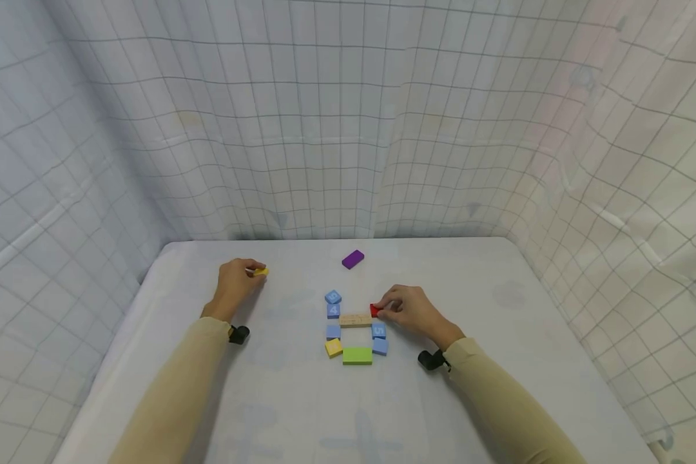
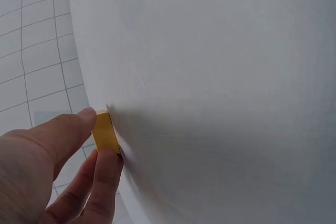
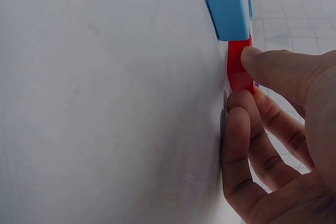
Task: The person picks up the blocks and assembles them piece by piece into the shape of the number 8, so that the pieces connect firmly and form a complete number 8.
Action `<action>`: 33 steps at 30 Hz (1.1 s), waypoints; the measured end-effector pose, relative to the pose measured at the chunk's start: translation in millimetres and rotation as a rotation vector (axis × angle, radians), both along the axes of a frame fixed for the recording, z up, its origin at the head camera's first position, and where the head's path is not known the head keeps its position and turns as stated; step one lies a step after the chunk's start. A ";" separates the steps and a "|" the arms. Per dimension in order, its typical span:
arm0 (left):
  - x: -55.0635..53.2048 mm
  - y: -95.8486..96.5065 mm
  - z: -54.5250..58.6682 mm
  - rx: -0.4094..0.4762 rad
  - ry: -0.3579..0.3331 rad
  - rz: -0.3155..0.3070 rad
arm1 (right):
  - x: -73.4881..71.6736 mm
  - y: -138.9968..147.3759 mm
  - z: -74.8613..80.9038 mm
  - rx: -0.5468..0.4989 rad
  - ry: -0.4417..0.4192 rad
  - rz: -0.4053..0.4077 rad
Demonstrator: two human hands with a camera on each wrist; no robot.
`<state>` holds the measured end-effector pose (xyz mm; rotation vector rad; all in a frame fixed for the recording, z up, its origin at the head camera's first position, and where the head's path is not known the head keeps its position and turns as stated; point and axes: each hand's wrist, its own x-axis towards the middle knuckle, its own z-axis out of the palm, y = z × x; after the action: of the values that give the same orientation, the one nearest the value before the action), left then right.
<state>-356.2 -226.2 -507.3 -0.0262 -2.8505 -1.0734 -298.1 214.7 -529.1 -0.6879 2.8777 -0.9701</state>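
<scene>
Between the thumb and fingertips of my left hand [image 1: 236, 287] is a yellow block [image 2: 106, 132], pinched just at the table surface on the left side. My right hand [image 1: 410, 310] grips a red block [image 3: 240, 66] at the right end of a wooden plank block [image 1: 355, 320]. Right beside the red block is a blue block with a 5 [image 1: 378, 330]. Other pieces form a rough ring: a blue 4 block [image 1: 333, 310], a tilted blue block [image 1: 333, 296] above it, a plain blue block [image 1: 333, 332], a yellow block [image 1: 334, 348] and a green block [image 1: 357, 356].
A purple block [image 1: 353, 260] lies apart near the table's back edge. Another blue block [image 1: 379, 347] sits at the ring's lower right. White gridded curtains [image 1: 336, 129] hang behind and along both sides of the white table [image 1: 290, 406].
</scene>
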 end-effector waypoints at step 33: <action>-17.6 63.6 -10.9 0.027 -0.063 -0.163 | -3.2 0.2 3.2 0.004 -0.049 -0.037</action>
<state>-373.8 -162.7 -518.2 -0.2307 -2.9325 -1.1615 -301.3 214.9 -525.9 -0.6040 2.8592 -0.9705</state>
